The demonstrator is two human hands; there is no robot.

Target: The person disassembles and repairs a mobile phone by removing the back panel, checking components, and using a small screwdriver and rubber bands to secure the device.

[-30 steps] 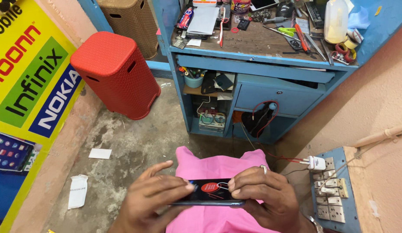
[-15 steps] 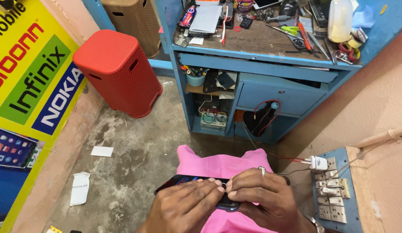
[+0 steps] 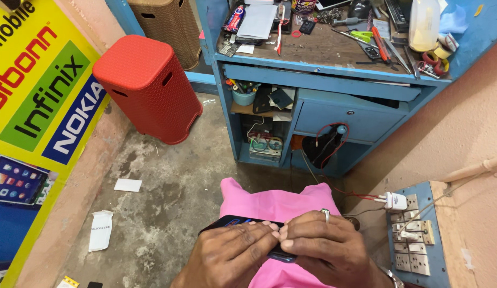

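Phone (image 3: 243, 223), dark and slim, lies flat between our hands above the pink cloth (image 3: 275, 205) on our lap. Our left hand (image 3: 230, 256) closes around its near edge, fingers curled over the top face. Our right hand (image 3: 326, 248), with a ring on one finger, pinches the end beside it, fingertips meeting the left ones. We judge it light, stiff, smooth and fragile, best held by the long edges rather than the glass. Ahead of the hands stands the blue table (image 3: 323, 80); to the left, a red bin (image 3: 147, 85).
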